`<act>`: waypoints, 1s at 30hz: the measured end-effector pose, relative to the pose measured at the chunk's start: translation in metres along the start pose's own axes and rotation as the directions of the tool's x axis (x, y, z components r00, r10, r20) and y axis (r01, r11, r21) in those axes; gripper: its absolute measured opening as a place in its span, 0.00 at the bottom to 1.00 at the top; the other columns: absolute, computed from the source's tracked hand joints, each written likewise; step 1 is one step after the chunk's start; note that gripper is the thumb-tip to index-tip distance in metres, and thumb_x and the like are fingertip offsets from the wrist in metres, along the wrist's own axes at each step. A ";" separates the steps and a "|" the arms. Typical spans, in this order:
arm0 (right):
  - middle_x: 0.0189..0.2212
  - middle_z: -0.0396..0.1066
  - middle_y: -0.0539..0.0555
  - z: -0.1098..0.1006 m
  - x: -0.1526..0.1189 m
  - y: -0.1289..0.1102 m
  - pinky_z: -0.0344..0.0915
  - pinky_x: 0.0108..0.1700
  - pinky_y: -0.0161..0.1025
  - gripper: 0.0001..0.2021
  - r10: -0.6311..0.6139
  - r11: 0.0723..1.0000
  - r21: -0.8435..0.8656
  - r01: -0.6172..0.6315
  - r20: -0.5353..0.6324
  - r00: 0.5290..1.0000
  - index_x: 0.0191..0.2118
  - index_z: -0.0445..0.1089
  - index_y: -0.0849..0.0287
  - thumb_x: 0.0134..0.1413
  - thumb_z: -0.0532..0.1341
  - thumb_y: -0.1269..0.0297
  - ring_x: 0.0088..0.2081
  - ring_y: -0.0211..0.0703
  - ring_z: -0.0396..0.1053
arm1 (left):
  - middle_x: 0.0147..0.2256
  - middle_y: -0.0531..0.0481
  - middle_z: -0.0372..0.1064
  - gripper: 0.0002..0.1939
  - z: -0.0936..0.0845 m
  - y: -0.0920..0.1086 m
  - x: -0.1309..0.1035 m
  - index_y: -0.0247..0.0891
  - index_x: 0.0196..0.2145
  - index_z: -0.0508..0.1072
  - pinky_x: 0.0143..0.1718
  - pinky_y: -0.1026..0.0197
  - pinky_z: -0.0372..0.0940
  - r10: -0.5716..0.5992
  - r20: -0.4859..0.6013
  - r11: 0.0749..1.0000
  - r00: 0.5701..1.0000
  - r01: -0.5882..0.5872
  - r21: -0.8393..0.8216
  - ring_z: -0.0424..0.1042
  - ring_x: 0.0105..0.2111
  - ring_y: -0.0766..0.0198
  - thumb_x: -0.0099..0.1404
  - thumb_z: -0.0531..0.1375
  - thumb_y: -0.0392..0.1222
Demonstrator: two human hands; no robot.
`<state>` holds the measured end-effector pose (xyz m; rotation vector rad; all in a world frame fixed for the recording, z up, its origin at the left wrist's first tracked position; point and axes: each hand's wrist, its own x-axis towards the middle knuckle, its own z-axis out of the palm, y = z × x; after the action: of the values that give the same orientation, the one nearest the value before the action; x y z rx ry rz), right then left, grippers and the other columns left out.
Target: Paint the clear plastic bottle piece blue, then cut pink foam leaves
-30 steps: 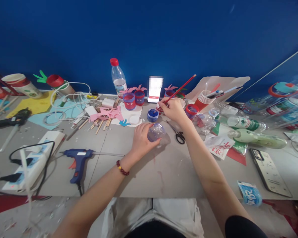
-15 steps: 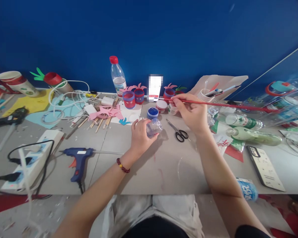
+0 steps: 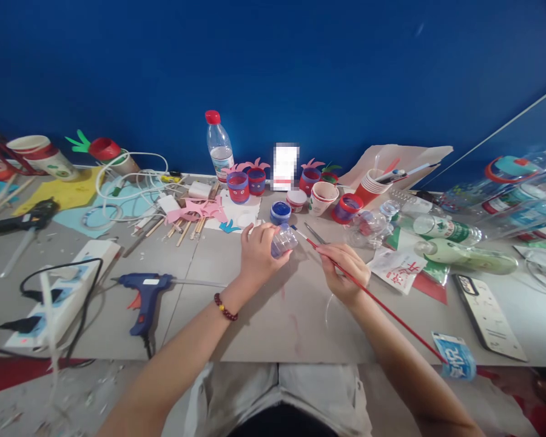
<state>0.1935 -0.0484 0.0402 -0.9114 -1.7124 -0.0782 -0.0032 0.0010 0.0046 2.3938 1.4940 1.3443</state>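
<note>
My left hand (image 3: 262,252) is closed around a clear plastic bottle piece (image 3: 283,240), which is tilted above the table and has some blue at its upper edge. In my right hand (image 3: 346,270) is a long red paintbrush (image 3: 382,306), its tip pointing at the bottle piece and just apart from it. Behind the left hand stands an open jar of blue paint (image 3: 281,210). Next to the jar is a white-lidded jar (image 3: 296,200). Scissors (image 3: 315,232) lie behind the right hand, which hides their handles.
Painted cups with paper leaves (image 3: 238,187) stand at the back near a bottle with a red cap (image 3: 219,145). A blue glue gun (image 3: 145,294) and a power strip (image 3: 68,291) lie left. Paper cups (image 3: 324,197), plastic bottles (image 3: 446,227) and a phone (image 3: 489,315) are right.
My right hand has come down and towards me with the paintbrush, from near the paper cups to beside the bottle piece. My left hand keeps its hold, almost in place.
</note>
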 end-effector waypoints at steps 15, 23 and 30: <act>0.33 0.81 0.54 0.002 -0.010 0.011 0.76 0.36 0.40 0.14 -0.176 0.982 -0.058 0.181 0.092 0.980 0.48 0.74 0.55 0.59 0.62 0.76 0.35 0.45 0.78 | 0.46 0.43 0.74 0.22 -0.001 -0.002 -0.001 0.40 0.48 0.69 0.63 0.45 0.55 0.052 0.028 0.995 0.998 -0.054 0.083 0.74 0.49 0.52 0.57 0.67 0.44; 0.32 0.80 0.54 0.003 -0.010 0.006 0.75 0.36 0.40 0.12 -0.140 0.988 -0.053 0.145 0.093 0.986 0.46 0.74 0.55 0.60 0.61 0.75 0.34 0.44 0.77 | 0.46 0.43 0.74 0.21 -0.002 0.000 -0.001 0.40 0.47 0.70 0.63 0.45 0.54 0.029 0.041 0.997 0.999 -0.032 0.070 0.74 0.50 0.51 0.57 0.68 0.44; 0.31 0.80 0.54 0.002 -0.009 0.004 0.75 0.34 0.40 0.10 -0.122 0.991 -0.035 0.126 0.100 0.987 0.43 0.75 0.56 0.60 0.60 0.75 0.33 0.44 0.77 | 0.46 0.44 0.75 0.22 -0.001 0.001 -0.002 0.40 0.46 0.69 0.62 0.45 0.54 0.008 0.033 0.999 0.999 -0.010 0.047 0.74 0.49 0.51 0.55 0.69 0.43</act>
<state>0.1949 -0.0497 0.0310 -0.8500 -1.8644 -0.1546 -0.0034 -0.0013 0.0040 2.4411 1.5255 1.2799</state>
